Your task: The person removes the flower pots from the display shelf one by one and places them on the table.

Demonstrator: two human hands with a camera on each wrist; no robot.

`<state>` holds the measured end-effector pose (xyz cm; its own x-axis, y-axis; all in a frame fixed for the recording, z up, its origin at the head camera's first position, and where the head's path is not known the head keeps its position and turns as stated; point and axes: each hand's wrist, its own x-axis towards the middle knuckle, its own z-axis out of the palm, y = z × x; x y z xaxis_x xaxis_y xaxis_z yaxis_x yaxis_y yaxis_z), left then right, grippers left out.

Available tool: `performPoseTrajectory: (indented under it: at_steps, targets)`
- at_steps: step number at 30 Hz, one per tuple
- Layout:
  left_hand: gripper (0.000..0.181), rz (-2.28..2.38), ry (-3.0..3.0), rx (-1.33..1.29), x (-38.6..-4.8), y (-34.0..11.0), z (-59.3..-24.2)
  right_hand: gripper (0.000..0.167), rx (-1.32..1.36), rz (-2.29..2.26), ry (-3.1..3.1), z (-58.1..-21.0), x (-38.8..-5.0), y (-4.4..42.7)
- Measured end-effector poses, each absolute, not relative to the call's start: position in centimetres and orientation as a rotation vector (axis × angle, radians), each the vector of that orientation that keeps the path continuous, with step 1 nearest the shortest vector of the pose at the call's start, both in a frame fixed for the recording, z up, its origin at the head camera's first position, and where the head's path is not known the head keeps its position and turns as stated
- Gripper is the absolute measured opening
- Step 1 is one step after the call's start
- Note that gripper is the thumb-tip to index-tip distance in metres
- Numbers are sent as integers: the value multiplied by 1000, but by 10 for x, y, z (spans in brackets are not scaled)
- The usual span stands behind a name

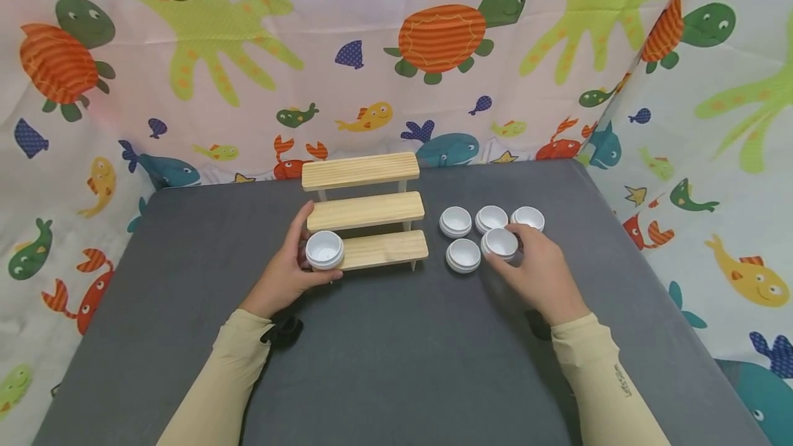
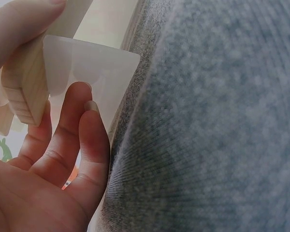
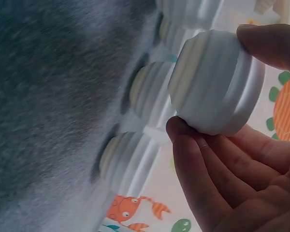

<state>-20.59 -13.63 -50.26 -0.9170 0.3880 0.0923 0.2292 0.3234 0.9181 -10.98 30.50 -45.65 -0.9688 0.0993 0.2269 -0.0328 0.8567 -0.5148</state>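
Note:
A three-step wooden stand (image 1: 385, 248) with translucent legs stands on the table. My left hand (image 1: 286, 268) grips the left end of its lowest step, the thumb along the front and the fingers curled by the leg (image 2: 99, 60). On that end of the step sits a small white bowl (image 1: 325, 250), between thumb and fingers in the head view. My right hand (image 1: 540, 268) pinches another ridged white bowl (image 3: 215, 82) between thumb and fingertips, raised off the table. Beside it are several more white bowls (image 1: 463, 255), standing upright in two rows.
The grey table (image 1: 396, 363) runs up to a fabric backdrop (image 1: 372, 60) printed with sea animals. The stand's middle step (image 1: 365, 211) and top step (image 1: 361, 171) rise toward the back. Dark bands (image 1: 286, 331) circle both wrists.

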Motion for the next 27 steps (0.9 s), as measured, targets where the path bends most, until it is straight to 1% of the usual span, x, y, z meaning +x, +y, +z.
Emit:
performPoseTrajectory:
  at_steps: [15,27]
  targets:
    - [137,1652,2423,574,-207,-136,-503,54,-80,746,-2845,-469,-111,311]
    - [137,1647,2431,559,-207,-136,-503,55,-106,734,-2896,-472,-113,312]
